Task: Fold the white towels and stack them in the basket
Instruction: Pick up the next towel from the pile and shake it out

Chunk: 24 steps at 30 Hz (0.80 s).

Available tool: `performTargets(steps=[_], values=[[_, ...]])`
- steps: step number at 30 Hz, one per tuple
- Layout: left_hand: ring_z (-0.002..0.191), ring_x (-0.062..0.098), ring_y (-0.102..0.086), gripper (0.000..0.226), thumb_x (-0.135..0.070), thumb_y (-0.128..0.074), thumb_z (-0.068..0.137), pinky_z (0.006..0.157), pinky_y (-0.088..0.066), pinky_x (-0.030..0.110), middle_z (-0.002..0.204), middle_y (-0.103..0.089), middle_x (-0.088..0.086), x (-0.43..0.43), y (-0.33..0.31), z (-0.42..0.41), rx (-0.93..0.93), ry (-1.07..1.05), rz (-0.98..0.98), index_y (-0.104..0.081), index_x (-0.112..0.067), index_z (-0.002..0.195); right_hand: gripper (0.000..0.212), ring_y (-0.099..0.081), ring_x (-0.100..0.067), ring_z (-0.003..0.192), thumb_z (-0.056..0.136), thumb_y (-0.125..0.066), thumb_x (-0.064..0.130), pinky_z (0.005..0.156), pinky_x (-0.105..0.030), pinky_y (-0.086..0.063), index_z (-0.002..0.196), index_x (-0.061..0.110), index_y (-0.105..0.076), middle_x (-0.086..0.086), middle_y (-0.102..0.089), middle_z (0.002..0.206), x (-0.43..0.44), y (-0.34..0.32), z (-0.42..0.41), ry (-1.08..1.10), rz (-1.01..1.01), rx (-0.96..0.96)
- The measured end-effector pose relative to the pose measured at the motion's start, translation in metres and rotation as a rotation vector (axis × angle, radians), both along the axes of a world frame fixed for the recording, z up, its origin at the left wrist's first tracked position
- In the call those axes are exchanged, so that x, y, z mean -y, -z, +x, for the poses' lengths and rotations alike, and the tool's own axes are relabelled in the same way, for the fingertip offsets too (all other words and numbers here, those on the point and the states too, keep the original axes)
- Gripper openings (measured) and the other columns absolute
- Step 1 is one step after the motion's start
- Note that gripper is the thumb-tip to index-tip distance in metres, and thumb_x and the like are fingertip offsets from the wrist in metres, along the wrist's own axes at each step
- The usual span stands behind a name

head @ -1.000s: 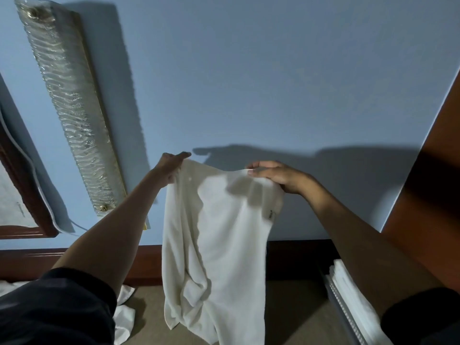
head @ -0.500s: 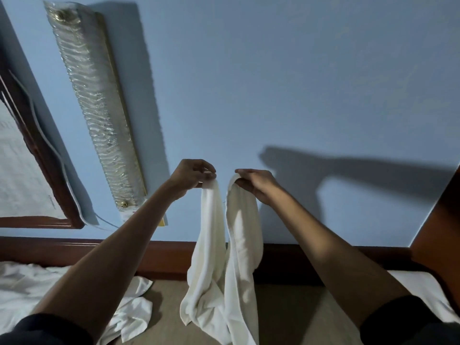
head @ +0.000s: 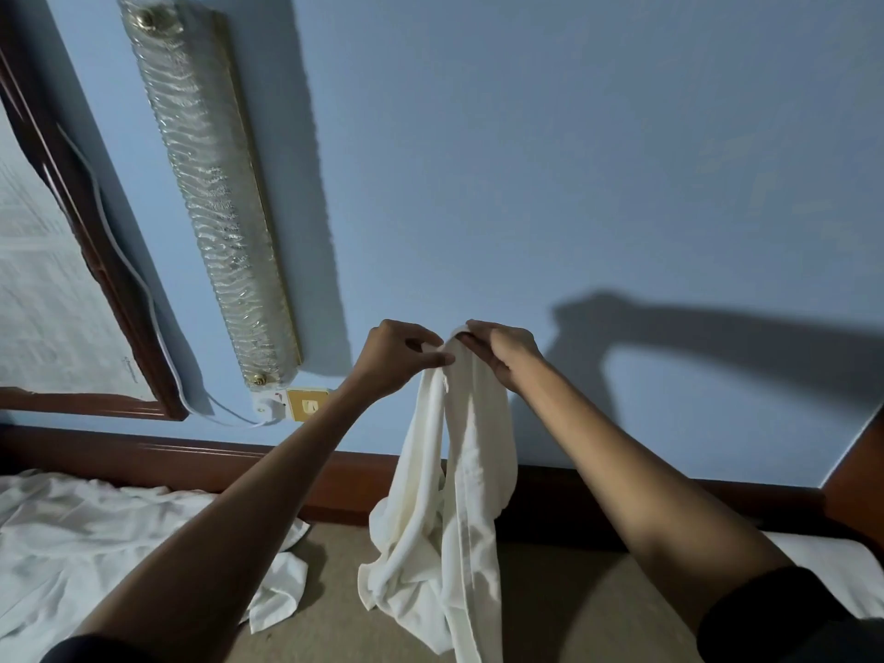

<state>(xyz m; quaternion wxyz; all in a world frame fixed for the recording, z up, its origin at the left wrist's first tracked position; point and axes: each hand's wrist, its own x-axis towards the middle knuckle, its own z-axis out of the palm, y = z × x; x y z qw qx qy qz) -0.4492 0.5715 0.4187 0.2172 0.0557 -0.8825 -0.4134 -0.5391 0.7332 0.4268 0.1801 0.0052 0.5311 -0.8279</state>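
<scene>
A white towel (head: pixel 445 509) hangs in the air in front of the blue wall, doubled lengthwise, its lower end bunched over the tan surface. My left hand (head: pixel 390 358) pinches its top edge. Right beside it, my right hand (head: pixel 502 349) grips the same top edge, and the two hands almost touch. More white cloth (head: pixel 71 543) lies crumpled at the left, partly behind my left arm. At the far right a white folded towel (head: pixel 832 562) shows behind my right arm. No basket is in sight.
A long ribbed glass wall lamp (head: pixel 210 193) slants down the wall at the left. A dark wooden frame (head: pixel 81 232) with a white cable stands further left. A dark wooden rail (head: pixel 335 476) runs along the wall's foot. Wooden furniture (head: pixel 861 471) rises at the right edge.
My hands have come together from a spread hold, so the towel's top corners now meet and the towel hangs doubled. The view has tilted downward, showing more of the cloth at the left.
</scene>
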Motion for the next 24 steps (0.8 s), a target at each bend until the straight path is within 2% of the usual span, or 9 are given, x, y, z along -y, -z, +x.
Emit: performTargets(steps=[4, 6, 8, 10, 12, 15, 18, 21, 24], values=[[0.065, 0.007, -0.062, 0.008, -0.023, -0.077, 0.091, 0.058, -0.046, 0.017, 0.08, -0.077, -0.001, -0.012, 0.007, -0.001, -0.022, -0.02, -0.03, -0.082, -0.017, 0.093, 0.004, -0.075, -0.021, 0.076, 0.089, -0.07, -0.007, 0.072, -0.025, -0.062, 0.092, -0.005, -0.072, -0.015, -0.073, 0.093, -0.01, 0.004, 0.0, -0.029, 0.007, 0.008], [0.071, 0.006, -0.068, 0.01, -0.025, -0.076, 0.093, 0.064, -0.054, 0.023, 0.081, -0.077, -0.004, -0.012, 0.012, 0.0, -0.004, -0.011, 0.01, -0.081, -0.017, 0.095, 0.004, -0.076, -0.022, 0.079, 0.089, -0.07, -0.007, 0.077, -0.026, -0.062, 0.093, -0.006, -0.072, -0.017, -0.073, 0.096, -0.015, 0.011, -0.001, -0.055, 0.008, 0.005], [0.084, 0.014, -0.075, 0.011, -0.024, -0.074, 0.095, 0.081, -0.062, 0.035, 0.085, -0.078, -0.001, -0.01, 0.018, -0.001, 0.015, 0.019, 0.116, -0.081, -0.015, 0.098, 0.009, -0.076, -0.024, 0.082, 0.089, -0.071, -0.006, 0.082, -0.029, -0.062, 0.098, -0.009, -0.071, -0.019, -0.073, 0.099, -0.02, 0.022, -0.001, -0.084, -0.015, 0.004], [0.09, 0.021, -0.076, 0.009, -0.02, -0.072, 0.096, 0.091, -0.061, 0.045, 0.089, -0.079, 0.002, -0.008, 0.026, 0.001, 0.011, 0.043, 0.21, -0.08, -0.016, 0.097, 0.015, -0.077, -0.024, 0.084, 0.09, -0.072, -0.002, 0.088, -0.03, -0.061, 0.102, -0.01, -0.07, -0.019, -0.073, 0.098, -0.023, 0.036, 0.0, -0.128, -0.009, -0.017], [0.091, 0.024, -0.076, 0.009, -0.016, -0.073, 0.095, 0.093, -0.06, 0.049, 0.09, -0.079, 0.002, -0.009, 0.035, 0.003, 0.0, 0.023, 0.225, -0.081, -0.02, 0.095, 0.017, -0.077, -0.024, 0.086, 0.091, -0.074, 0.008, 0.094, -0.032, -0.058, 0.1, -0.006, -0.071, -0.016, -0.076, 0.091, -0.027, 0.052, 0.003, -0.186, 0.077, -0.071], [0.089, 0.021, -0.077, 0.009, -0.013, -0.074, 0.094, 0.092, -0.061, 0.045, 0.09, -0.079, 0.001, -0.01, 0.043, 0.008, 0.015, -0.027, 0.223, -0.08, -0.02, 0.096, 0.029, -0.076, -0.024, 0.085, 0.093, -0.074, 0.027, 0.097, -0.035, -0.057, 0.091, -0.002, -0.074, -0.014, -0.077, 0.083, -0.035, 0.074, 0.009, -0.266, 0.27, -0.23], [0.087, 0.019, -0.076, 0.012, -0.01, -0.074, 0.093, 0.089, -0.062, 0.042, 0.092, -0.078, 0.002, -0.012, 0.046, 0.014, 0.031, -0.055, 0.164, -0.079, -0.012, 0.104, 0.041, -0.074, -0.022, 0.076, 0.091, -0.073, 0.042, 0.091, -0.041, -0.059, 0.085, 0.002, -0.074, -0.012, -0.076, 0.078, -0.044, 0.09, 0.019, -0.317, 0.445, -0.445], [0.086, 0.016, -0.074, 0.015, -0.008, -0.071, 0.095, 0.083, -0.062, 0.032, 0.093, -0.077, -0.002, -0.016, 0.039, 0.024, 0.038, -0.069, 0.062, -0.079, -0.015, 0.106, 0.035, -0.06, -0.008, 0.065, 0.089, -0.073, 0.049, 0.072, -0.027, -0.049, 0.078, 0.016, -0.069, 0.007, -0.066, 0.068, -0.05, 0.099, 0.03, -0.308, 0.735, -0.674], [0.082, 0.01, -0.07, 0.019, -0.006, -0.067, 0.096, 0.067, -0.052, 0.018, 0.093, -0.076, -0.003, -0.017, 0.022, 0.037, 0.059, -0.069, -0.06, -0.08, -0.018, 0.102, 0.041, -0.051, -0.007, 0.073, 0.087, -0.073, 0.051, 0.071, -0.021, -0.036, 0.077, 0.014, -0.062, 0.007, -0.055, 0.085, -0.054, 0.091, 0.044, -0.289, 0.853, -0.768]])
